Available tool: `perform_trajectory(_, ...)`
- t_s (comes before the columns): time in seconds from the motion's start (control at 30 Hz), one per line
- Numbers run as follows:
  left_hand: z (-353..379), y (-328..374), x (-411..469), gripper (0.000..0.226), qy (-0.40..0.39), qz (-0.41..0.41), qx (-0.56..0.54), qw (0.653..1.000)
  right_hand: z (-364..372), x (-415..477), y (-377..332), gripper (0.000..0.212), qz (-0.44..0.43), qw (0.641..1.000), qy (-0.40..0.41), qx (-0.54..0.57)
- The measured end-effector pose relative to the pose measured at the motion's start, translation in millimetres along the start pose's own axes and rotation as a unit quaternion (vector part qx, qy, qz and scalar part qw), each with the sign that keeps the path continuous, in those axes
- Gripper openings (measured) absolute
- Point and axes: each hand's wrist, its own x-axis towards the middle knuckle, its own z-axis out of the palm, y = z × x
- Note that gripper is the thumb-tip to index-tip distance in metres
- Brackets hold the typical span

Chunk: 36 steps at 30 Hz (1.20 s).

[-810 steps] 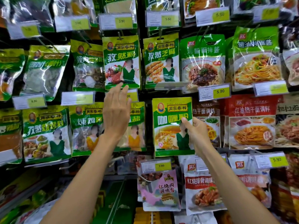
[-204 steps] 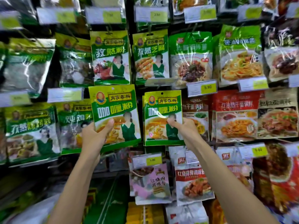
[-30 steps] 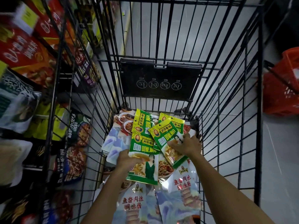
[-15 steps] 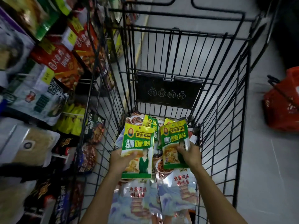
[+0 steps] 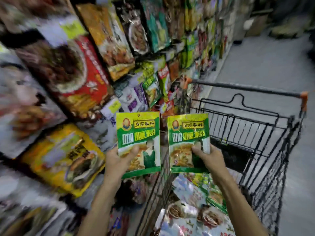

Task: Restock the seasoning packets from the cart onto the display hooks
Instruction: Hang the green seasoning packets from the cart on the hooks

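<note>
Both packets are now raised clear of the cart point(image 5: 247, 88), no longer low inside it. The left hand point(image 5: 119, 161) grips the left packet point(image 5: 138, 132) and the right hand point(image 5: 208, 158) grips the right packet point(image 5: 187, 132), each near the bottom. Both are upright, long axes vertical.

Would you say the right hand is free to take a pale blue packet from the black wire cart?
Probably not: the right hand grips a green seasoning packet, though the pale blue packets lie uncovered below.
</note>
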Motion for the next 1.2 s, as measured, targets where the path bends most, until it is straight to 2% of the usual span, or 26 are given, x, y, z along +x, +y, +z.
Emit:
perform_trajectory(0.07,-53,34,-13,0.016,0.054,0.039,-0.002,0.998,27,-17,-48,0.023,-0.053,0.997,-0.046,0.014)
perform_trajectory(0.2,-145,92,-49,0.028,0.143,0.096,-0.027,0.985,77,-64,-135,0.037,-0.131,0.981,-0.131,0.053)
perform_trajectory(0.33,-235,140,-98,0.015,0.213,0.154,-0.010,0.965,131,-119,-208,0.051,-0.203,0.953,-0.208,0.086)
perform_trajectory(0.43,-295,170,-136,0.023,0.267,0.182,-0.017,0.946,170,-163,-249,0.052,-0.237,0.925,-0.276,0.108)
perform_trajectory(0.63,-390,207,-204,0.014,0.400,0.208,0.010,0.893,251,-250,-308,0.029,-0.289,0.857,-0.408,0.127)
perform_trajectory(0.73,-426,219,-228,0.017,0.454,0.211,0.007,0.866,286,-288,-333,0.049,-0.294,0.825,-0.465,0.133)
perform_trajectory(0.8,-444,225,-238,0.019,0.482,0.210,0.014,0.851,305,-308,-347,0.047,-0.285,0.815,-0.488,0.128)
perform_trajectory(0.9,-466,232,-244,0.018,0.512,0.197,0.030,0.836,329,-324,-369,0.024,-0.255,0.820,-0.496,0.129)
perform_trajectory(0.97,-477,233,-244,0.034,0.521,0.185,0.023,0.833,342,-328,-381,0.030,-0.236,0.824,-0.499,0.127)
perform_trajectory(1.07,-488,234,-240,0.064,0.519,0.164,0.015,0.839,355,-331,-394,0.028,-0.245,0.821,-0.496,0.138)
perform_trajectory(1.17,-493,236,-238,0.060,0.525,0.168,0.025,0.834,361,-333,-406,0.022,-0.254,0.816,-0.500,0.142)
perform_trajectory(1.2,-493,238,-237,0.060,0.528,0.167,0.031,0.832,363,-332,-409,0.034,-0.242,0.814,-0.505,0.152)
